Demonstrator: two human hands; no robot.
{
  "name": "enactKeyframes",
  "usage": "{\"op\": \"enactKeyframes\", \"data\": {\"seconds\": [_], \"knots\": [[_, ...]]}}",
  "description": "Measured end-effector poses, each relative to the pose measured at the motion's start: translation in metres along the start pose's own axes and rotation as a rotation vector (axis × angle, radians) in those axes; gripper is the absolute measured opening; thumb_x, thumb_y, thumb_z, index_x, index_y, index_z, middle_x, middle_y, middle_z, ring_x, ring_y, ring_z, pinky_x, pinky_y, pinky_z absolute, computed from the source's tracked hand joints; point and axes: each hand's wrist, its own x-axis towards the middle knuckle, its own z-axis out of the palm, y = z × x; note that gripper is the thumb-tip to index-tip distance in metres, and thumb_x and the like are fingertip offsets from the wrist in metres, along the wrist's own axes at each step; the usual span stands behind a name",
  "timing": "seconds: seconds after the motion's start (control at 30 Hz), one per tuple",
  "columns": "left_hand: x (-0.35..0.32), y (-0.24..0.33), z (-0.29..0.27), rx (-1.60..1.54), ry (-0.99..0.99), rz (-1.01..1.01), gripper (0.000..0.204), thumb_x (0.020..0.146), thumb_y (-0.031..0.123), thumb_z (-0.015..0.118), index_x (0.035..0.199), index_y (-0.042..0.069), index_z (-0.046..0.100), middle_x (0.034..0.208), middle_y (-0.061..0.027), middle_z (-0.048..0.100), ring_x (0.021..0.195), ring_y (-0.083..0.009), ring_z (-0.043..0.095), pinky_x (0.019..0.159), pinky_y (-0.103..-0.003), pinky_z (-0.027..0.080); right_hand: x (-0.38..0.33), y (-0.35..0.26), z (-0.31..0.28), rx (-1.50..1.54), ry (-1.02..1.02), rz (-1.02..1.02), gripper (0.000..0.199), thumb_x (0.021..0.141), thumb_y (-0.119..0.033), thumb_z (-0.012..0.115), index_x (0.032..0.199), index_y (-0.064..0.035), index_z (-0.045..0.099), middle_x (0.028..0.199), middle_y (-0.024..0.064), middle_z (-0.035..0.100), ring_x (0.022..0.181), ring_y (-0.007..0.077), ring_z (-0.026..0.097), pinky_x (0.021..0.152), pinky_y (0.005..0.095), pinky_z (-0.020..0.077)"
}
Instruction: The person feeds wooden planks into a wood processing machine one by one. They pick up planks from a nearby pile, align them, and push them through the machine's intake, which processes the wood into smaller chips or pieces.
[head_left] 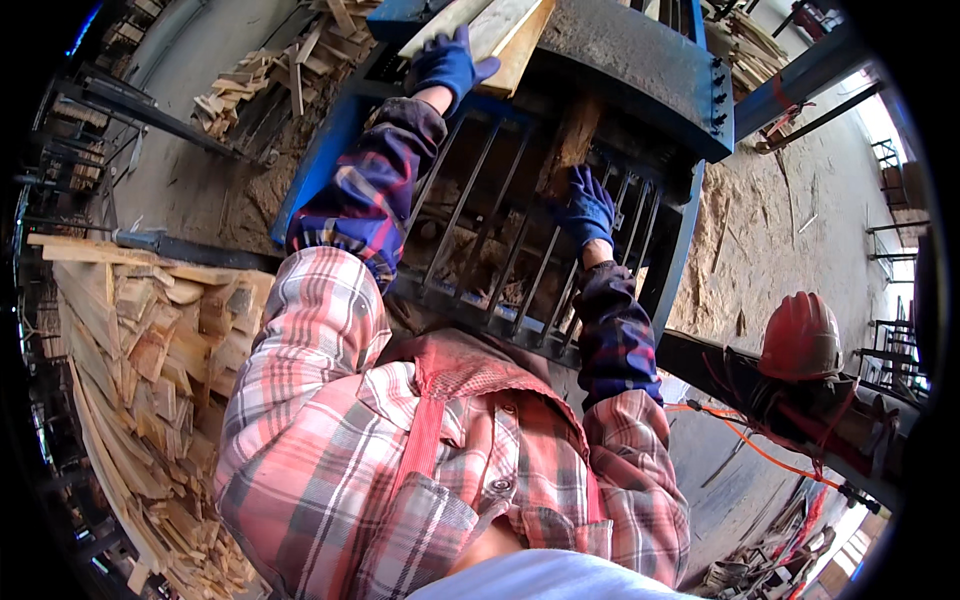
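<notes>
My left hand (pixel 450 66), in a blue glove, rests at the near end of some pale boards (pixel 500 38) on top of the blue machine (pixel 640 50). Its fingers are spread and the thumb sticks out to the side. Lower and to the right, my right hand (pixel 587 208), also gloved in blue, is at the near end of a brown piece of wood (pixel 574 140). That piece lies over the dark bars (pixel 484 190), and its far end disappears under the machine's housing. The right fingers are stretched forward, apart from one another, not wrapped round the wood.
A large stack of split offcuts (pixel 160 340) stands at my left. More scrap wood (pixel 290 70) lies beyond the machine's left side. Sawdust (pixel 740 230) covers the floor at right. A red hard hat (pixel 800 338) sits on a beam near an orange cord (pixel 750 440).
</notes>
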Motion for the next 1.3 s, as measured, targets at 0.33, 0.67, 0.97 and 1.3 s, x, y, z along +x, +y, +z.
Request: {"op": "enactKeyframes", "data": {"seconds": [0.33,0.67,0.97,1.3], "knots": [[-0.120,0.062,-0.052,-0.295,-0.172,0.127,0.076,0.069,0.047,0.075,0.132,0.013,0.050,0.116,-0.0248,0.059,0.109,-0.0415,0.059,0.086,-0.049,0.051,-0.006,-0.040,-0.031,1.842,-0.029,0.296,0.046,0.094,-0.021,0.063,0.134,-0.0017,0.051,0.132,0.0125,0.057,0.117,0.0239,0.057,0.101,0.0344,0.0445],[-0.357,0.080,-0.003,-1.232,-0.265,-0.246,0.062,0.091,0.032,0.064,0.138,-0.005,0.044,0.136,-0.0237,0.053,0.126,-0.0294,0.052,0.106,-0.034,0.038,-0.110,-0.050,-0.012,1.413,0.109,0.561,0.036,0.088,-0.031,0.065,0.109,-0.0015,0.061,0.090,0.0084,0.064,0.076,0.0170,0.060,0.066,0.0316,0.0492],[-0.312,0.076,0.018,-1.347,-0.295,-0.428,0.046,0.091,0.027,0.064,0.126,-0.003,0.058,0.125,-0.0206,0.062,0.112,-0.0244,0.061,0.094,-0.032,0.048,-0.167,-0.075,-0.059,0.270,-0.027,-0.162,0.086,0.068,-0.046,0.079,0.137,-0.0095,0.044,0.141,0.0338,0.036,0.117,0.0464,0.053,0.091,0.0507,0.0475],[-0.247,0.096,0.073,-0.258,-0.255,-0.134,0.040,0.088,0.042,0.057,0.074,0.005,0.067,0.082,-0.0231,0.066,0.073,-0.0417,0.064,0.067,-0.050,0.051,-0.102,-0.032,-0.005,0.072,0.173,-0.198,0.083,0.065,-0.051,0.076,0.135,-0.0157,0.050,0.139,0.0240,0.046,0.127,0.0367,0.046,0.108,0.0471,0.0315]]}}
